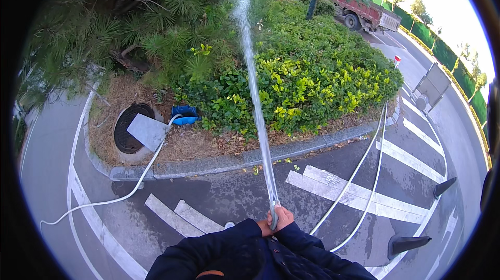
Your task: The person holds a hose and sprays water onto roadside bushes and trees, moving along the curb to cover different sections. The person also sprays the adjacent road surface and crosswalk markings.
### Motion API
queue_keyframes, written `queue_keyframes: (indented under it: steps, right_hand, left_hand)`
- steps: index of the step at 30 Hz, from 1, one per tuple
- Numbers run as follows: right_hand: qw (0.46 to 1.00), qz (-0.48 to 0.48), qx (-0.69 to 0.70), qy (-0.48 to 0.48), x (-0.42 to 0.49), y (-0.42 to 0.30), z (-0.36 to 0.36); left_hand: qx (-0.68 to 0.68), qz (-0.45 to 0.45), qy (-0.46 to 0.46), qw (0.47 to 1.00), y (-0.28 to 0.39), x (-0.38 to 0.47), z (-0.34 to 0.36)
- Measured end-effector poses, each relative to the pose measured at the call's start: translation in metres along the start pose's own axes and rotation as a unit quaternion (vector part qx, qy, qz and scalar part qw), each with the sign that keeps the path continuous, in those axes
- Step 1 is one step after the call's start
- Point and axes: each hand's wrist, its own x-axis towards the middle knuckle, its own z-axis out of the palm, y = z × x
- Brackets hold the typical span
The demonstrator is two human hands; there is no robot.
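Both of my hands are together at the front of my dark jacket, gripping the end of a pale hose. My right hand wraps around the hose end from the right. Partly hidden beneath the hose, my left hand holds it from the left. A strong water jet leaves the hose and arcs forward over the green hedge, breaking into spray beside the pine branches.
A granite kerb borders the bed. On the left, another hose enters an open blue box near a manhole cover and slab. Hose lines, dark traffic cones and a parked red truck are right.
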Motion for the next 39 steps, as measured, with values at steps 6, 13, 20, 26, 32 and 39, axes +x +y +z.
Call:
queue_keyframes:
  steps: [6,13,20,26,32,39]
  right_hand:
    - [1.000,0.010,-0.006,-0.004,0.002,0.000,0.001]
    - [1.000,0.009,-0.012,-0.006,0.003,0.001,0.001]
    - [1.000,0.006,-0.018,-0.011,0.001,-0.003,0.002]
    - [1.000,0.003,-0.019,-0.008,-0.002,-0.004,0.003]
    - [1.000,-0.006,-0.002,0.008,0.000,0.000,-0.001]
    - [0.999,-0.018,-0.004,0.036,-0.004,-0.004,-0.003]
  left_hand:
    - [0.012,0.000,0.022,1.000,-0.008,0.002,0.001]
    - [-0.014,-0.005,0.017,1.000,-0.009,0.003,0.002]
    - [-0.006,0.014,-0.002,1.000,-0.025,0.011,0.002]
    - [-0.018,0.017,-0.007,1.000,-0.025,0.011,0.002]
    - [-0.027,0.018,-0.009,0.999,-0.015,0.009,0.002]
    - [0.000,0.026,0.013,1.000,-0.009,0.008,0.003]
